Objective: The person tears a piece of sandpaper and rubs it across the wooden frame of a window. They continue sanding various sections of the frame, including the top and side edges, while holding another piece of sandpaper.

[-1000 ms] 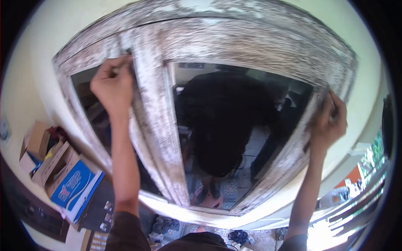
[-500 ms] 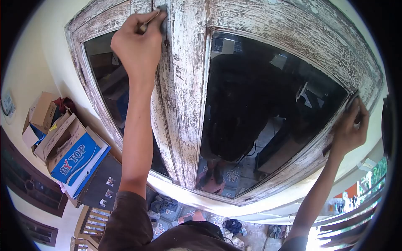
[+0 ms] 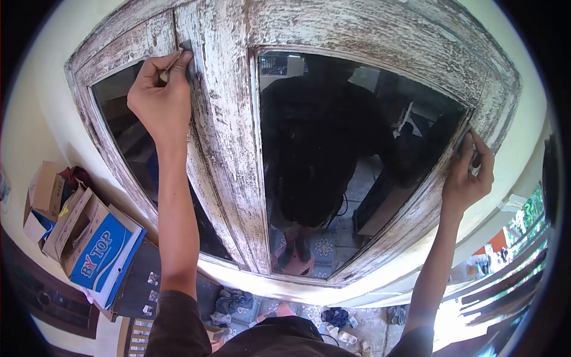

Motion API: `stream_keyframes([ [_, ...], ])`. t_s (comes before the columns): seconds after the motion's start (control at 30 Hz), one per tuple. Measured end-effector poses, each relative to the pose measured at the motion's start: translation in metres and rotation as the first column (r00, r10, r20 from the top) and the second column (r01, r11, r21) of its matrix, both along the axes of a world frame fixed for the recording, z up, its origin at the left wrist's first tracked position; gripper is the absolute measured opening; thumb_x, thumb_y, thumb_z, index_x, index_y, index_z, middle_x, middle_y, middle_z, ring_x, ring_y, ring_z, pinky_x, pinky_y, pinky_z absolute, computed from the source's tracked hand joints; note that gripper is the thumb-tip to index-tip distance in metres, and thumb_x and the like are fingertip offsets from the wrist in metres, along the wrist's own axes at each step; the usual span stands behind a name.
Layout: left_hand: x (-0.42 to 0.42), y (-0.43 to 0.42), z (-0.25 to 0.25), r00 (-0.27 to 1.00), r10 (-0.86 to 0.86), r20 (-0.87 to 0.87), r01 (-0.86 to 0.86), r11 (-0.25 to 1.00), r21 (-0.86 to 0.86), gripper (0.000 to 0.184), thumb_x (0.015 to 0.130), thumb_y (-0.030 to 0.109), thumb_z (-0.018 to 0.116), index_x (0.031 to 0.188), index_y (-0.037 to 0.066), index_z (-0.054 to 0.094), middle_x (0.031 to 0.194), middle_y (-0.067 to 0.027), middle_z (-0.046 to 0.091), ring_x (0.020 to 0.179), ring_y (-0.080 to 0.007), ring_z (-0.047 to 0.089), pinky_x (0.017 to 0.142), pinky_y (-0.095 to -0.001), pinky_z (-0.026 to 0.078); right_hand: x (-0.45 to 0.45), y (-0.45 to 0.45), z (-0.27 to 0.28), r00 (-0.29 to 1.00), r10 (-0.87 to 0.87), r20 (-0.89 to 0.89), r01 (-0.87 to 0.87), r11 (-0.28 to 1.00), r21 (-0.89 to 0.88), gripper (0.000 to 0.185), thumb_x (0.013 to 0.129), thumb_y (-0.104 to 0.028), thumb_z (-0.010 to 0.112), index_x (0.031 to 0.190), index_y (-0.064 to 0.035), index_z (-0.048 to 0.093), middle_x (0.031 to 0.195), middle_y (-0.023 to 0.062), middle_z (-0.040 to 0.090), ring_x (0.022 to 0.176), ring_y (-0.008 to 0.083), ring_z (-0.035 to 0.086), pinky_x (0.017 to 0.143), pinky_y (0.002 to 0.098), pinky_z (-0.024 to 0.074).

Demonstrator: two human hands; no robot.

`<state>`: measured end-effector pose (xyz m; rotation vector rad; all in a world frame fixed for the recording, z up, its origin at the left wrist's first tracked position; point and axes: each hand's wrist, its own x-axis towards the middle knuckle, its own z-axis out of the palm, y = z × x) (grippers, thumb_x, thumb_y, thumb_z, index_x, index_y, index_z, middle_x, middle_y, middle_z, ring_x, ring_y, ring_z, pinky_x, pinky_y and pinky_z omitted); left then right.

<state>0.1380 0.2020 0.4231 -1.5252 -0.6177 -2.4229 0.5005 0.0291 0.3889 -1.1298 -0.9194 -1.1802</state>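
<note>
A weathered wooden window frame point(image 3: 223, 119) with flaking white paint and dark glass panes fills the middle. High on its left side, my left hand point(image 3: 160, 98) pinches a folded piece of sandpaper point(image 3: 186, 45), grey with a tan back, against the wood beside the central upright. My right hand point(image 3: 468, 178) is at the frame's right stile, near the upper corner of the large glass pane point(image 3: 321, 149). Its fingers are curled at the inner edge, and a small greyish piece seems to show at the fingertips. What it is remains unclear.
At lower left, an open cardboard box point(image 3: 104, 253) with blue print stands on a dark cabinet point(image 3: 140, 282). Crumpled cloths point(image 3: 232, 303) and shoes point(image 3: 395, 314) lie on the tiled floor below. Slatted railing point(image 3: 505, 279) is at lower right.
The view has shifted, so the window frame sits further left. My left hand with the sandpaper is lower along the upright. My right hand stays near the upper right corner of the pane.
</note>
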Motion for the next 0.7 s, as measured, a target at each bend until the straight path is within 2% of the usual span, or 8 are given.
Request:
stream_keyframes([
  [0.13,0.003,-0.002,0.057,0.974,0.225,-0.002,-0.225,0.973,-0.06,0.017,0.075,0.016,0.077,0.079,0.001,0.071,0.05,0.0025,0.048,0.048,-0.0048,0.034,0.046,-0.0235,0.028,-0.004,0.002,0.051,0.997,-0.007,0.078,0.001,0.997,0.077,0.012,0.083,-0.014,0.069,0.093,-0.0079,0.072,0.078,0.0083,0.069,0.072,0.0121,0.063,0.067,0.0248,0.0469],
  [0.23,0.014,-0.004,0.093,0.989,0.148,-0.008,-0.148,0.986,-0.074,0.029,0.076,0.026,0.077,0.087,0.0,0.071,0.051,0.0046,0.046,0.05,-0.0045,0.037,0.048,-0.0216,0.029,-0.009,0.003,0.094,0.999,-0.041,-0.026,0.043,0.996,0.074,0.013,0.084,-0.019,0.069,0.092,-0.0094,0.073,0.08,0.0088,0.069,0.074,0.0138,0.065,0.068,0.0268,0.0478],
  [0.37,0.016,-0.005,0.061,0.976,0.217,0.028,-0.217,0.976,-0.002,0.018,0.075,0.016,0.076,0.079,0.0,0.071,0.049,0.0035,0.043,0.047,-0.0046,0.034,0.045,-0.0245,0.027,-0.005,0.005,0.072,0.999,-0.042,0.004,0.042,0.992,0.12,0.015,0.083,-0.02,0.069,0.092,-0.0085,0.072,0.079,0.0083,0.069,0.072,0.0156,0.064,0.067,0.0282,0.0473],
  [0.43,0.013,-0.012,0.021,0.984,0.17,0.043,-0.164,0.979,-0.124,0.013,0.075,0.011,0.076,0.079,0.0,0.072,0.05,0.0047,0.043,0.049,-0.0037,0.036,0.046,-0.0234,0.028,-0.005,0.003,0.033,0.999,-0.04,0.003,0.04,0.994,0.099,0.014,0.083,-0.018,0.069,0.09,-0.0058,0.071,0.076,0.0079,0.068,0.067,0.017,0.062,0.065,0.0304,0.0465],
  [0.5,0.006,-0.001,0.003,0.999,0.024,0.024,-0.025,1.0,0.015,0.017,0.075,0.014,0.076,0.081,-0.001,0.072,0.057,0.0027,0.051,0.053,-0.0041,0.039,0.05,-0.0217,0.031,0.003,-0.004,0.005,0.993,-0.11,0.048,0.108,0.993,0.057,0.014,0.083,-0.017,0.069,0.089,-0.0049,0.071,0.075,0.0076,0.067,0.064,0.0174,0.061,0.063,0.0305,0.0455],
  [0.53,0.004,0.002,0.007,1.0,-0.001,0.012,0.0,0.999,0.044,0.024,0.075,0.021,0.077,0.083,-0.001,0.071,0.061,0.0008,0.057,0.056,-0.0049,0.041,0.053,-0.0204,0.033,0.008,-0.007,0.002,0.981,-0.168,0.095,0.168,0.986,0.014,0.014,0.082,-0.017,0.07,0.088,-0.0041,0.07,0.074,0.0073,0.066,0.061,0.0178,0.059,0.062,0.0305,0.0445],
  [0.6,-0.004,-0.002,0.036,0.966,0.255,-0.032,-0.257,0.954,-0.157,0.026,0.075,0.023,0.077,0.085,0.0,0.072,0.061,0.0001,0.057,0.056,-0.0058,0.041,0.053,-0.0209,0.034,0.019,-0.006,0.025,0.955,-0.227,0.189,0.217,0.973,0.076,0.013,0.084,-0.018,0.068,0.091,-0.0063,0.07,0.072,0.0057,0.064,0.056,0.0176,0.054,0.057,0.0289,0.0415],
  [0.7,-0.003,-0.001,0.083,0.964,0.264,0.014,-0.262,0.96,-0.102,0.021,0.075,0.02,0.077,0.084,0.002,0.073,0.055,0.0021,0.051,0.052,-0.0053,0.037,0.049,-0.0224,0.031,0.019,-0.006,0.073,0.977,-0.213,-0.025,0.214,0.974,0.073,0.014,0.085,-0.019,0.066,0.093,-0.0078,0.069,0.071,0.0059,0.064,0.057,0.0154,0.054,0.055,0.0277,0.0402],
])
